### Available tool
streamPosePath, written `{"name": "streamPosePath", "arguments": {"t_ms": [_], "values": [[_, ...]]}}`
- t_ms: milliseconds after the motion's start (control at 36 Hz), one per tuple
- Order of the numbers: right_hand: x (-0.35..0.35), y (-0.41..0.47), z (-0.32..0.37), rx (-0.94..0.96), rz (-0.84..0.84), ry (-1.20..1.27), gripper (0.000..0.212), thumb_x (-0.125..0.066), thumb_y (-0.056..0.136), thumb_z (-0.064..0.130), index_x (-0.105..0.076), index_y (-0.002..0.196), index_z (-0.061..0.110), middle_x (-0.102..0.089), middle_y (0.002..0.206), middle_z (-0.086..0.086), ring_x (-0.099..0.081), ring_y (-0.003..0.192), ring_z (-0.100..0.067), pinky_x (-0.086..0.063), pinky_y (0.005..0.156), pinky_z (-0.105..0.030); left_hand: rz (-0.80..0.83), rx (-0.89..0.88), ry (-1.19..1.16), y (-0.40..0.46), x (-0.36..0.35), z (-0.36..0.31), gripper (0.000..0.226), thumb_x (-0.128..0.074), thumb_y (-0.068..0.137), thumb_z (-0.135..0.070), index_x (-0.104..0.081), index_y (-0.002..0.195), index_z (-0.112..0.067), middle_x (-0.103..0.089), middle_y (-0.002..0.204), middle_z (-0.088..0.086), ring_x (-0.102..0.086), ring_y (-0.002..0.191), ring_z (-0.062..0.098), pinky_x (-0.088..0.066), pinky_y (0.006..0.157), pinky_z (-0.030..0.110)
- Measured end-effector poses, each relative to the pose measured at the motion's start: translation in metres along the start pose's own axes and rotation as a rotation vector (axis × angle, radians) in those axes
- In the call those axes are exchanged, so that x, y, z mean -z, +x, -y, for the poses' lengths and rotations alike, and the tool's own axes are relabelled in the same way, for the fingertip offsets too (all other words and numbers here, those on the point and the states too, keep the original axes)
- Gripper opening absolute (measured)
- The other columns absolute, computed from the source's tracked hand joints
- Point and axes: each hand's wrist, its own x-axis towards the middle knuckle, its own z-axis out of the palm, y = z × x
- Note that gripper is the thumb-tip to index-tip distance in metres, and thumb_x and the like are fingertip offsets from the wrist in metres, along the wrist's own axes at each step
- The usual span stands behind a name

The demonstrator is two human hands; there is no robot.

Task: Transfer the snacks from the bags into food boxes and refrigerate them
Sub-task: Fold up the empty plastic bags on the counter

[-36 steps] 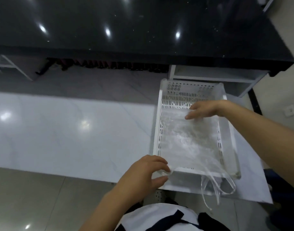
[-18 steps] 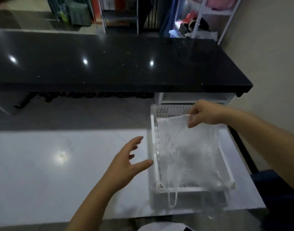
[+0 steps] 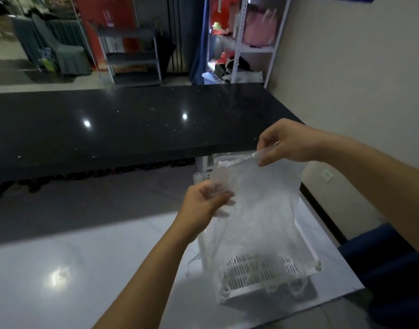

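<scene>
The right hand (image 3: 288,141) is raised above the far end of the white counter (image 3: 61,269), its fingers curled down and its thumb closed against them, pinching the top edge of a clear plastic bag (image 3: 258,210). The left hand (image 3: 205,204) is lower and nearer, with its fingers bent in and closed on the bag's left side; the thin plastic bunches a little where they grip, and some fingertips show blurred through the film. Between the two hands the bag hangs like a sheet, its top edge sloping from the right hand down towards the left one. Its long axis runs top to bottom, and a loop handle (image 3: 192,264) trails off at the lower left, so the bag seems to hang with its handle end down. I cannot tell whether anything is inside; it looks flat and see-through. The bag hangs over a white slotted basket (image 3: 258,271) that sits at the right end of the white counter, and the basket's near wall and corner posts show below and through the plastic. Behind, a long black counter (image 3: 120,129) runs across the room, with a white metal shelf (image 3: 241,43) of red and pink things against the wall beyond it.
</scene>
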Motion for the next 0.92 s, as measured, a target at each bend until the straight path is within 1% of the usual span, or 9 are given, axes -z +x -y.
{"name": "streamPosePath", "arguments": {"t_ms": [56,139,222,278,361,445,639,778,917], "values": [[-0.001,-0.003,-0.003,-0.006,0.047,-0.016,0.013,-0.086,0.076,0.025,-0.076,0.085,0.026,-0.074,0.083,0.01,-0.069,0.078,-0.006,-0.053,0.074,-0.026,-0.013,0.038,-0.054,-0.002,0.006,0.001,0.009,-0.068,0.092,-0.003,-0.073,0.099,-0.007,-0.077,0.097,0.007,-0.076,0.089,0.026,-0.061,0.061,0.033],[-0.001,-0.009,-0.013,-0.068,0.027,0.069,0.045,-0.089,0.068,0.039,-0.072,0.11,0.036,-0.074,0.098,0.01,-0.069,0.089,-0.007,-0.055,0.081,-0.027,-0.046,0.095,-0.158,-0.006,0.019,0.002,0.015,-0.067,0.092,0.001,-0.071,0.105,-0.003,-0.076,0.1,0.009,-0.076,0.089,0.029,-0.06,0.058,0.035],[-0.013,-0.023,-0.03,-0.146,-0.13,0.412,0.086,-0.089,0.056,0.052,-0.057,0.135,0.037,-0.065,0.123,0.008,-0.067,0.106,-0.01,-0.053,0.084,-0.028,-0.1,0.124,-0.279,-0.014,0.036,0.007,0.02,-0.068,0.09,0.001,-0.076,0.104,-0.01,-0.077,0.099,0.008,-0.076,0.083,0.023,-0.058,0.055,0.033],[-0.035,-0.034,-0.044,-0.196,-0.122,0.684,0.093,-0.091,0.058,0.051,-0.052,0.141,0.035,-0.064,0.131,0.005,-0.067,0.113,-0.015,-0.057,0.087,-0.036,-0.137,0.129,-0.326,-0.02,0.047,0.012,0.024,-0.07,0.088,0.0,-0.08,0.097,-0.019,-0.078,0.098,0.005,-0.074,0.079,0.016,-0.057,0.054,0.031],[-0.085,-0.045,-0.057,-0.237,0.109,1.001,0.09,-0.09,0.053,0.059,-0.06,0.134,0.035,-0.067,0.131,-0.002,-0.066,0.117,-0.03,-0.053,0.095,-0.054,-0.197,0.154,-0.349,-0.031,0.059,0.022,0.025,-0.07,0.087,0.001,-0.081,0.091,-0.021,-0.077,0.104,0.002,-0.073,0.077,0.011,-0.054,0.05,0.025],[-0.126,-0.047,-0.05,-0.205,0.264,1.185,0.078,-0.091,0.056,0.057,-0.07,0.125,0.028,-0.068,0.13,-0.011,-0.066,0.117,-0.037,-0.059,0.084,-0.049,-0.204,0.192,-0.352,-0.041,0.066,0.032,0.023,-0.071,0.086,0.0,-0.08,0.098,-0.018,-0.076,0.106,0.005,-0.073,0.082,0.015,-0.058,0.055,0.031],[-0.162,-0.029,-0.035,-0.248,0.161,1.098,0.048,-0.078,0.076,0.024,-0.069,0.123,0.021,-0.072,0.121,-0.016,-0.07,0.106,-0.038,-0.05,0.1,-0.056,-0.207,0.27,-0.354,-0.062,0.086,0.047,0.037,-0.076,0.081,-0.01,-0.071,0.118,-0.009,-0.073,0.117,0.013,-0.074,0.099,0.031,-0.06,0.066,0.043],[-0.181,-0.025,-0.034,-0.268,0.234,1.05,0.043,-0.077,0.077,0.018,-0.072,0.119,0.022,-0.074,0.115,-0.016,-0.073,0.095,-0.037,-0.054,0.089,-0.048,-0.181,0.305,-0.361,-0.078,0.1,0.055,0.044,-0.074,0.082,-0.011,-0.067,0.125,-0.014,-0.071,0.122,0.013,-0.071,0.107,0.035,-0.061,0.07,0.044],[-0.191,-0.019,-0.027,-0.26,0.22,0.973,0.034,-0.072,0.087,0.009,-0.071,0.119,0.022,-0.077,0.104,-0.015,-0.074,0.079,-0.031,-0.055,0.06,-0.027,-0.135,0.343,-0.149,-0.106,0.105,0.066,0.043,-0.073,0.09,-0.012,-0.067,0.125,-0.035,-0.071,0.122,0.0,-0.069,0.109,0.023,-0.06,0.072,0.041]]}}
